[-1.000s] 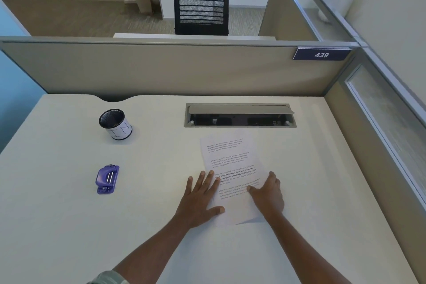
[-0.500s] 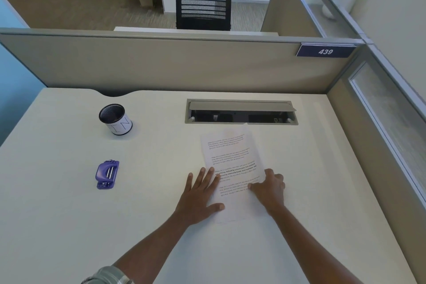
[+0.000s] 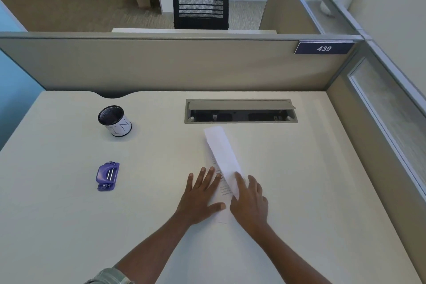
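**Sheet half-folded under two flat hands**

A purple hole punch point(image 3: 107, 176) and a mesh pen cup point(image 3: 115, 121) sit on the left of the desk point(image 3: 69, 226). The left hand point(image 3: 200, 198) lies flat with its fingers spread, pressing the left edge of the paper point(image 3: 222, 157). The sheet lies mid-desk, with its right side turned over and the blank back showing. The right hand point(image 3: 250, 200) rests on that flap with its fingers extended. Its thumb is hidden.

Bare forearms, bare left hand point(image 3: 198, 200) and right hand point(image 3: 250, 200). Grey-green sleeve point(image 3: 110, 276) with faint stripes on left arm, cuff near elbow, at bottom frame edge.
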Available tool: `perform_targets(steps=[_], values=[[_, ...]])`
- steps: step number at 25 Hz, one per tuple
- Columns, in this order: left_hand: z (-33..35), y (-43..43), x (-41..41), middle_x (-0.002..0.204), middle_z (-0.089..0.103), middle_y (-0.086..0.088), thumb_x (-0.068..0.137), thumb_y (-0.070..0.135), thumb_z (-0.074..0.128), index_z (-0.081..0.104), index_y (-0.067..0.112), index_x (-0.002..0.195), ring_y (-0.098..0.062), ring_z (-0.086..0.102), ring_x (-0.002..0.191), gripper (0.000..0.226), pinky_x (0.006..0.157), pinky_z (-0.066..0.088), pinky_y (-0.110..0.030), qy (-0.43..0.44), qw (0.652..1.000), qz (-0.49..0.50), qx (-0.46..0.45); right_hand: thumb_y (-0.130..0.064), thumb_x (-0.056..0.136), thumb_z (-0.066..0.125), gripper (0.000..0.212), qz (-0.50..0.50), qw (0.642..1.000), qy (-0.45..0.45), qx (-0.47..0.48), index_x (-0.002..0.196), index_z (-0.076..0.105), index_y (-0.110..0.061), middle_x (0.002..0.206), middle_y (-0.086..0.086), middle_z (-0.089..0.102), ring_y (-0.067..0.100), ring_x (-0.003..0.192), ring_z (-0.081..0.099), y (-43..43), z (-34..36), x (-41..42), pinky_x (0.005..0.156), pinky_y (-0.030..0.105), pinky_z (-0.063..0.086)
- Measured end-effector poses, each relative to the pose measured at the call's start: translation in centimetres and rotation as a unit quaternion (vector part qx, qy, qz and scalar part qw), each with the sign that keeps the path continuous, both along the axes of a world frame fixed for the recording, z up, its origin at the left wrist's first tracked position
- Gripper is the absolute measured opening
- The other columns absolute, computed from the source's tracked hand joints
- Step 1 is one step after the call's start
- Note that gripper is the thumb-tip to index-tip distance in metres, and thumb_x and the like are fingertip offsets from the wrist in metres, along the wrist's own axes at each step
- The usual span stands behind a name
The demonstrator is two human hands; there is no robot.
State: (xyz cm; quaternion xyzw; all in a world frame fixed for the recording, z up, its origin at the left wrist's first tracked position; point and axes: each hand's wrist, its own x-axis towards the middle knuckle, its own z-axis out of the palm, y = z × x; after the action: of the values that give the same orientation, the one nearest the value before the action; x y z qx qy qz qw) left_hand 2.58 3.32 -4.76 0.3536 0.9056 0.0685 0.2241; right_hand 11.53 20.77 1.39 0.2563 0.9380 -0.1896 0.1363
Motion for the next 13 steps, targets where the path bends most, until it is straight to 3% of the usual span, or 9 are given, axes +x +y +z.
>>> perform_targets(steps=[3, 5, 9, 13], values=[[0.0, 0.0, 0.0, 0.181, -0.030, 0.002, 0.103, 0.082, 0.032, -0.014, 0.029, 0.175, -0.027, -0.028, 0.168, 0.101, 0.135, -0.016, -0.059, -0.006, 1.000, 0.000, 0.007, -0.039, 0.105, 0.056, 0.081, 0.013, 0.999, -0.032, -0.030, 0.173, 0.011, -0.040, 0.181, 0.007, 0.014, 0.032, 0.167, 0.016, 0.1, 0.0, 0.9, 0.119, 0.053, 0.044], [0.0, 0.0, -0.1, 0.181, -0.030, 0.003, 0.103, 0.082, 0.033, -0.014, 0.029, 0.175, -0.027, -0.028, 0.168, 0.101, 0.135, -0.017, -0.058, -0.008, 1.000, 0.001, 0.004, -0.039, 0.104, 0.059, 0.085, 0.020, 0.997, -0.029, -0.066, 0.173, 0.010, -0.036, 0.180, 0.003, 0.020, 0.030, 0.166, 0.022, 0.7, 0.3, 0.9, 0.120, 0.053, 0.045], [0.1, 0.0, 0.0, 0.182, -0.028, 0.002, 0.102, 0.082, 0.033, -0.011, 0.030, 0.175, -0.028, -0.026, 0.169, 0.100, 0.136, -0.017, -0.058, 0.001, 1.000, 0.000, -0.007, -0.031, 0.093, 0.068, 0.069, -0.066, 0.980, 0.035, -0.183, 0.157, 0.042, -0.031, 0.149, 0.002, 0.062, 0.032, 0.132, 0.064, 4.0, 2.0, -1.9, 0.103, 0.047, 0.056], [0.1, 0.0, 0.0, 0.182, -0.027, 0.003, 0.102, 0.083, 0.033, -0.009, 0.030, 0.176, -0.027, -0.025, 0.169, 0.100, 0.136, -0.016, -0.058, 0.004, 1.000, 0.002, -0.005, -0.020, 0.092, 0.076, 0.042, -0.164, 0.935, 0.036, -0.312, 0.134, 0.070, -0.019, 0.131, 0.006, 0.077, 0.027, 0.112, 0.075, 8.4, 3.2, -5.6, 0.103, 0.048, 0.063]])
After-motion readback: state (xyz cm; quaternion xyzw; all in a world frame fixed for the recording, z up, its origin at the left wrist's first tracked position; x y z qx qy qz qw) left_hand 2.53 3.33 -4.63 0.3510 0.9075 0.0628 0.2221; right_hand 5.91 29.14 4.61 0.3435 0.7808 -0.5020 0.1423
